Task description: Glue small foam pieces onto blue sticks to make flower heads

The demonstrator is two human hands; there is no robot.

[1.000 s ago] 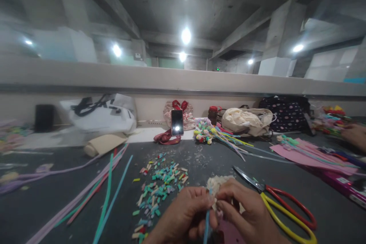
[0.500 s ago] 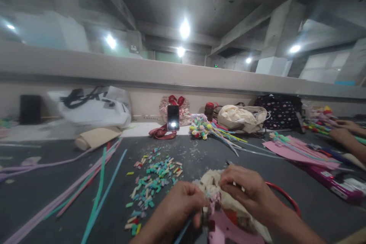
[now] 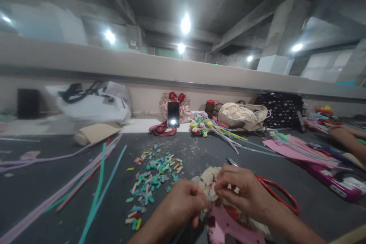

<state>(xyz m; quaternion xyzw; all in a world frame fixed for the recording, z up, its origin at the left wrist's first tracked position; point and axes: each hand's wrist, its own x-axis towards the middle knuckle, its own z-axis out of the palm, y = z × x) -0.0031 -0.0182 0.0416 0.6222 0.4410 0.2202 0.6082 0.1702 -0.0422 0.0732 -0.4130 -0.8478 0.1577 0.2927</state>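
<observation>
Black bench (image 3: 108, 213) underneath everything. Right hand (image 3: 243, 187), coming in from the right, fingers bent and fingertips closed, apparently gripping the right edge of the cream, ruffled, soft-looking bundle (image 3: 208, 177). Left hand (image 3: 183, 200) faces it, thumb and fingers drawn together; cannot tell whether anything thin is between them. Bundle lies just ahead of and between the two, right hand nearer (touching), left just short of it; blurred, no clear long axis. Hard pink tool (image 3: 223, 219) sits on the person's side of the bundle, long axis slanting from near the left fingertips toward the lower right, partly under the right wrist. Red-handled metal scissors (image 3: 281, 194) beyond the right forearm, partly hidden. Smallest: multicoloured short clippings (image 3: 160, 166), scattered left of the bundle.
</observation>
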